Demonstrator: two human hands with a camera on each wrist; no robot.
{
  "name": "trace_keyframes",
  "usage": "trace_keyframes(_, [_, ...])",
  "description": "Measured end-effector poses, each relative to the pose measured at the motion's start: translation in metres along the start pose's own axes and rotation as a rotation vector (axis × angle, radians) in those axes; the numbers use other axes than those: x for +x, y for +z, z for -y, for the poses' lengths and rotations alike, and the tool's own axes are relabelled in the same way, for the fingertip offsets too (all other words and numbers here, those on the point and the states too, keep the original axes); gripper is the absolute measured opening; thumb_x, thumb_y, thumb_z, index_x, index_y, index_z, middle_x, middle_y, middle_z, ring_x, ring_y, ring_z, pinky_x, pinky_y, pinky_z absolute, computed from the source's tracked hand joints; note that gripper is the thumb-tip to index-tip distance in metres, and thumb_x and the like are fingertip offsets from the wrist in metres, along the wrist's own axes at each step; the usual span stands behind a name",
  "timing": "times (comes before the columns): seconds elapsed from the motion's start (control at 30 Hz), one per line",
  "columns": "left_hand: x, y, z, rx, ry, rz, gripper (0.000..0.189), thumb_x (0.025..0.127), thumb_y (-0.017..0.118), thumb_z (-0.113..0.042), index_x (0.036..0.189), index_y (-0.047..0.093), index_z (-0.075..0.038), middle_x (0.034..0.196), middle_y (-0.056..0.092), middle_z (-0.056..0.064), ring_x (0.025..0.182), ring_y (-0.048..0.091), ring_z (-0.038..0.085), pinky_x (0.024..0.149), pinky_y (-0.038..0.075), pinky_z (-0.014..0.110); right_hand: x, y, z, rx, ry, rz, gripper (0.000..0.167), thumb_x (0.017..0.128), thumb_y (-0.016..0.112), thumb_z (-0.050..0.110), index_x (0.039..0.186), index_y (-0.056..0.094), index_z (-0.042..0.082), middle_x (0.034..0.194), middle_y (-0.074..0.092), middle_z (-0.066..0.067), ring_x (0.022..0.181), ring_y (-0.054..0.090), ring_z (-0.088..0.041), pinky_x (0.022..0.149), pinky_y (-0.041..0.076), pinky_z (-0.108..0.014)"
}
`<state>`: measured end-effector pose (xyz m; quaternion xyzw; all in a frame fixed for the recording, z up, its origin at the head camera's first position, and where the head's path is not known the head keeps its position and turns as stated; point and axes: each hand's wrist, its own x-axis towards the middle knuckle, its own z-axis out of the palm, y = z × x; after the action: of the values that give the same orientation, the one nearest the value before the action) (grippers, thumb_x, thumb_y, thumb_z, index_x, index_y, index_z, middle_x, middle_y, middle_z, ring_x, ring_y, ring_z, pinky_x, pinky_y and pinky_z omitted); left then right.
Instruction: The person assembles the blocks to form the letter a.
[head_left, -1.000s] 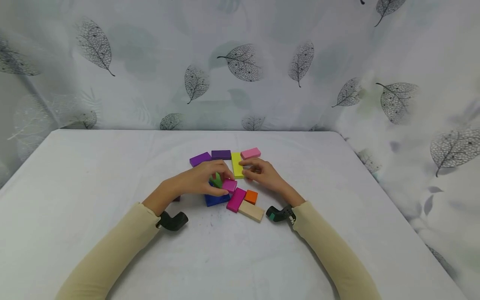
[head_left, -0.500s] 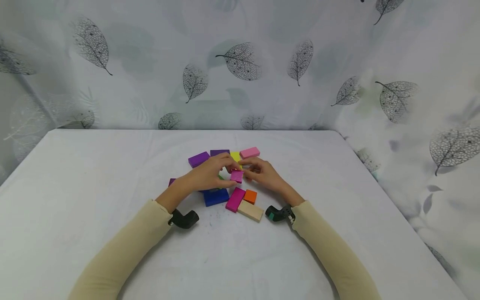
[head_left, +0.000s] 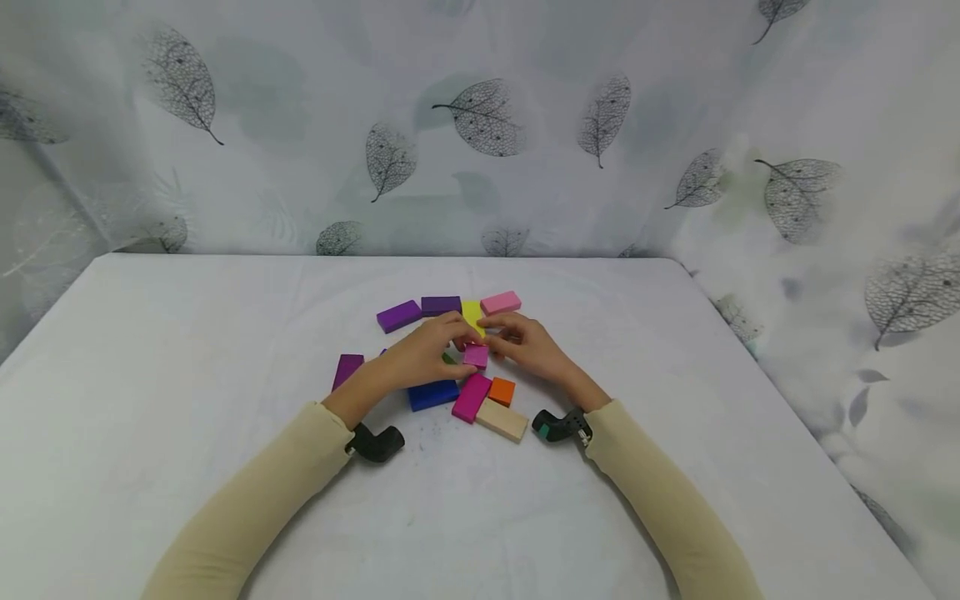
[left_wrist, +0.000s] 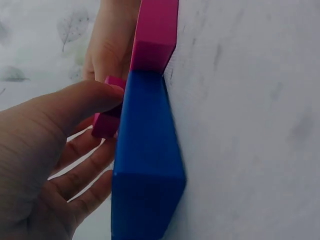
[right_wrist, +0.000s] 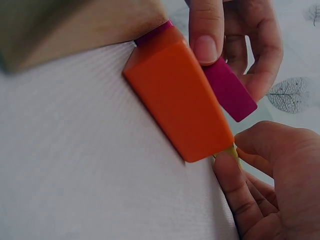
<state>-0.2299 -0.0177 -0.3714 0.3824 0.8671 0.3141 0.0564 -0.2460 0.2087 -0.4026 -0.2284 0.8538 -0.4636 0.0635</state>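
A small magenta block (head_left: 476,357) is pinched between the thumb and fingers of my left hand (head_left: 423,352). It sits just short of my right hand (head_left: 528,346), and the left wrist view shows the same magenta block (left_wrist: 106,122) at the thumb tip. Bent index finger and thumb of the right hand rest at the right side of a yellow block (head_left: 471,312), which is partly covered. In the right wrist view only a sliver of the yellow block (right_wrist: 234,156) shows by those fingertips. A green block (head_left: 448,359) is mostly hidden under the left hand.
Nearest the person lie a blue block (head_left: 433,396), a longer magenta block (head_left: 472,397), an orange block (head_left: 502,392) and a beige block (head_left: 502,420). Purple blocks (head_left: 399,317) and a pink block (head_left: 501,302) lie behind. Another purple block (head_left: 347,370) is beside the left wrist.
My left hand has carried the small magenta block to the right, away from above the blue block and towards the yellow one. The right hand has stayed in place.
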Motion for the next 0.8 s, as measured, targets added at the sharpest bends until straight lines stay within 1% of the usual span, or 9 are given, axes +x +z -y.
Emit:
trace_keyframes(0.2, [0.0012,0.0020,-0.0003,0.007,-0.024,-0.009,0.040,0.087,0.075,-0.023,0.120,0.064,-0.004,0.107,0.059,0.008,0.099,0.060,0.020,0.088,0.052,0.030,-0.0009,-0.0001,0.0026,-0.021,0.001,-0.005,0.034,0.097,0.059,0.009,0.131,0.058,0.003,0.113,0.064,-0.015,0.080,0.063,-0.018,0.069,0.050,-0.023])
trace_keyframes(0.3, [0.0011,0.0024,0.0003,-0.005,-0.039,0.000,0.038,0.088,0.074,-0.023,0.119,0.065,-0.005,0.107,0.059,0.008,0.098,0.060,0.019,0.088,0.052,0.030,-0.0008,0.0006,0.0025,-0.026,0.005,-0.006,0.034,0.097,0.059,0.010,0.131,0.059,0.004,0.113,0.064,-0.014,0.081,0.063,-0.017,0.069,0.050,-0.023])
trace_keyframes(0.43, [0.0017,0.0034,0.0018,-0.030,-0.044,0.021,0.033,0.090,0.072,-0.023,0.116,0.067,-0.005,0.105,0.058,0.006,0.097,0.061,0.018,0.088,0.052,0.028,-0.0008,0.0004,0.0011,-0.032,0.007,-0.012,0.034,0.097,0.060,0.011,0.130,0.059,0.004,0.111,0.064,-0.013,0.083,0.063,-0.018,0.069,0.049,-0.023])
trace_keyframes(0.63, [0.0004,0.0038,0.0043,-0.073,-0.028,0.028,0.027,0.089,0.071,-0.016,0.113,0.068,-0.003,0.107,0.058,0.007,0.098,0.063,0.018,0.089,0.052,0.029,0.0000,0.0009,-0.0029,-0.022,0.010,-0.012,0.035,0.097,0.060,0.012,0.130,0.059,0.004,0.108,0.065,-0.014,0.083,0.062,-0.020,0.071,0.050,-0.023])
trace_keyframes(0.77, [0.0002,0.0034,0.0040,-0.074,-0.051,0.035,0.028,0.089,0.071,-0.015,0.113,0.067,-0.003,0.107,0.058,0.007,0.100,0.063,0.018,0.091,0.052,0.029,0.0003,0.0014,-0.0034,-0.018,0.007,-0.010,0.037,0.096,0.061,0.012,0.131,0.058,0.002,0.107,0.065,-0.016,0.084,0.061,-0.022,0.070,0.048,-0.022])
trace_keyframes(0.8, [0.0003,0.0034,0.0040,-0.069,-0.057,0.037,0.028,0.089,0.071,-0.016,0.114,0.067,-0.003,0.107,0.058,0.007,0.100,0.063,0.018,0.091,0.052,0.029,-0.0007,0.0010,0.0008,-0.018,0.007,-0.007,0.037,0.096,0.061,0.011,0.131,0.058,0.001,0.106,0.065,-0.017,0.085,0.061,-0.024,0.070,0.048,-0.022])
